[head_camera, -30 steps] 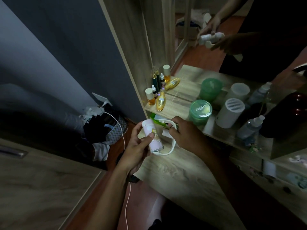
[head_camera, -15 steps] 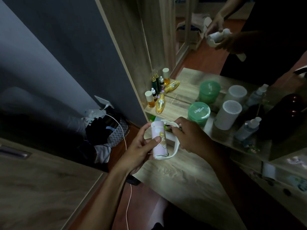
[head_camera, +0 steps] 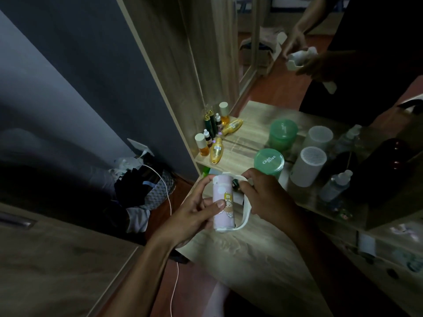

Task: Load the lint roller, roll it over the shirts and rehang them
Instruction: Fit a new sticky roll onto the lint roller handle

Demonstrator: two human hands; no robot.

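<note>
Your left grip is clamped round the pink roll. Your right grip pinches the white roller frame above the worktop.

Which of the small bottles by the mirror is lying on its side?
The shiny gold bottle, lying flat; the white-capped amber bottle and the dark dropper bottle beside it stand upright.

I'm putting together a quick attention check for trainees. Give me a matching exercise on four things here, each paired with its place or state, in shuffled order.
Things:
1 pink roll
2 white roller frame
3 green-lidded jar
4 gold bottle

States:
A gripped by the right hand
B lying on its side on the shelf
C gripped by the left hand
D upright beside the white cylinder

Pairs: 1-C, 2-A, 3-D, 4-B
</note>
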